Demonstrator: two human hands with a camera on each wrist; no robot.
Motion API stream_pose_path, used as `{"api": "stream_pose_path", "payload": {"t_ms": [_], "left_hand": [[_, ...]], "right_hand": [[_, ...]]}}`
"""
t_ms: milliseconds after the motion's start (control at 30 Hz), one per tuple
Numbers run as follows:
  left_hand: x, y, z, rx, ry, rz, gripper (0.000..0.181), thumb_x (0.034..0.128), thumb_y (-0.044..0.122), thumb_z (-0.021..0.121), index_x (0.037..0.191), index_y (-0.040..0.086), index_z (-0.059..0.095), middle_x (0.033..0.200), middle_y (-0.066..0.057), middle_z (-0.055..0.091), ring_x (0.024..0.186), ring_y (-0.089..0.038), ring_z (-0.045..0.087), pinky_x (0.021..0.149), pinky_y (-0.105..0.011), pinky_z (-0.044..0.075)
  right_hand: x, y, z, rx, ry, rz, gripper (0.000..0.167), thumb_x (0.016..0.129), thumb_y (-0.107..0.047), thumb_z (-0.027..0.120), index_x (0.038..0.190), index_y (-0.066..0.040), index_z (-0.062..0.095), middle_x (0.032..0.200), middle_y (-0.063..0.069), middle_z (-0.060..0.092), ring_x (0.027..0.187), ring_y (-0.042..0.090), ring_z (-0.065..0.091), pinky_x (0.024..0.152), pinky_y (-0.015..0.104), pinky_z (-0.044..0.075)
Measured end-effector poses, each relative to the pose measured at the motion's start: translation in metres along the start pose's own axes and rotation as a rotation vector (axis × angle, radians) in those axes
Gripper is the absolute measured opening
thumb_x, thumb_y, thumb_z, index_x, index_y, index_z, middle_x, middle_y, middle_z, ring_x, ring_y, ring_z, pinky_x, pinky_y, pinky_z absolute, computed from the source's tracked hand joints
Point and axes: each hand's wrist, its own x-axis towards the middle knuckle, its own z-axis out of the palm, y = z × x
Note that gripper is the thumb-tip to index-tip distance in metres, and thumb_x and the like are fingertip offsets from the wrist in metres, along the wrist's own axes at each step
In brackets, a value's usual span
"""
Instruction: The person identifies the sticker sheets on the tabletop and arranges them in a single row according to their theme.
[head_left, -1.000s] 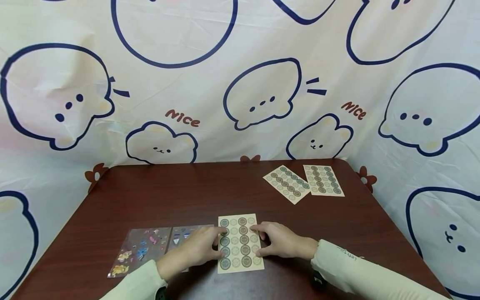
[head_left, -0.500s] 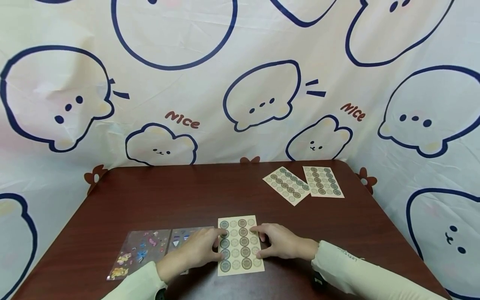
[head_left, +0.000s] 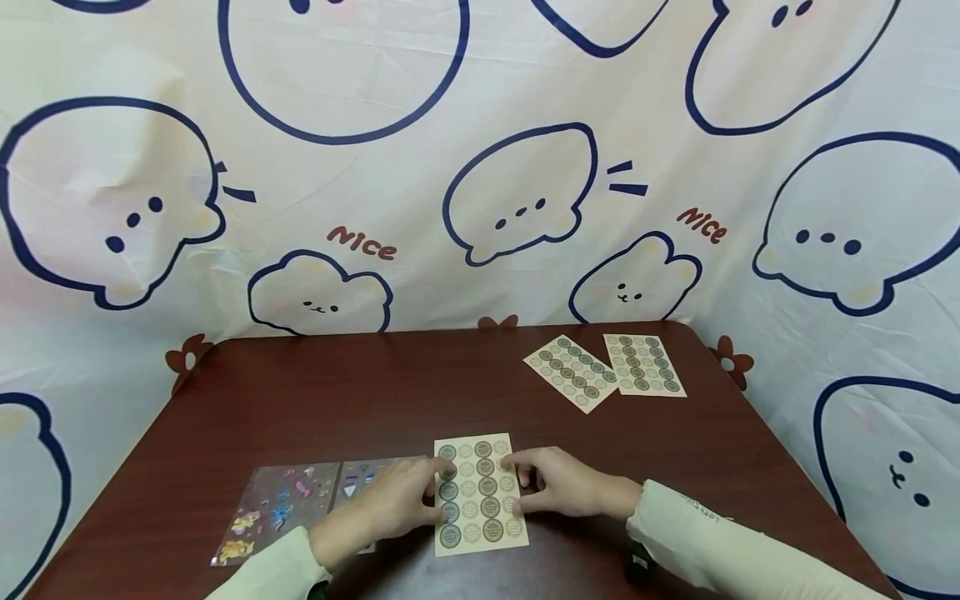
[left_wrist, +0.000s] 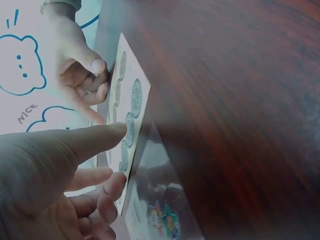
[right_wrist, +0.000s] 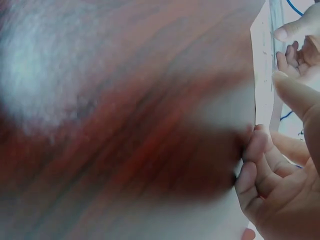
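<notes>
A cream sheet of round stickers (head_left: 469, 500), with grey and brown printed circles in columns, is between my two hands near the front of the table. My left hand (head_left: 401, 496) holds its left edge, thumb and index finger on the printed face. In the left wrist view, the left thumb (left_wrist: 100, 140) lies over a grey circle and the other fingers curl at the sheet's edge. My right hand (head_left: 562, 483) holds the opposite edge the same way. The right wrist view shows the sheet (right_wrist: 262, 65) nearly edge-on, with right fingers (right_wrist: 257, 145) curled beside its edge.
Clear plastic sheets with colourful cartoon stickers (head_left: 288, 500) lie partly beneath my left hand and forearm. Two similar cream sticker sheets, one angled (head_left: 573, 372) and one straighter (head_left: 645, 364), touch at the back right of the dark brown table (head_left: 337, 392). A patterned cloth (head_left: 420, 292) hangs behind.
Both hands keep their hold on the sticker sheet and barely move. The whole head view shifts slightly, so everything sits a little lower and further left.
</notes>
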Motion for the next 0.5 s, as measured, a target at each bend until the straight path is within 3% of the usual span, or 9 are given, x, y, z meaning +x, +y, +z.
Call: {"api": "stream_pose_path", "payload": {"t_ms": [333,500], "left_hand": [[0.007,0.002,-0.010,-0.008,0.065,0.006,0.048,0.0828,0.021,0.083,0.125,0.004,0.067,0.076,0.008,0.059,0.062,-0.002,0.048,0.058,-0.023,0.040],[0.011,0.003,-0.011,0.004,0.113,-0.015,0.041,0.0832,0.022,0.082,0.119,0.008,0.070,0.081,0.005,0.061,0.065,-0.004,0.047,0.058,-0.024,0.040]], "right_hand": [[-0.003,0.004,-0.018,-0.002,0.059,-0.016,0.045,0.092,-0.020,0.075,0.133,-0.004,0.062,0.086,-0.003,0.060,0.061,-0.003,0.047,0.060,0.018,0.045],[-0.003,0.006,-0.025,-0.032,0.094,-0.020,0.043,0.093,-0.020,0.074,0.131,-0.003,0.063,0.086,-0.006,0.059,0.063,-0.003,0.049,0.063,0.019,0.046]]}}
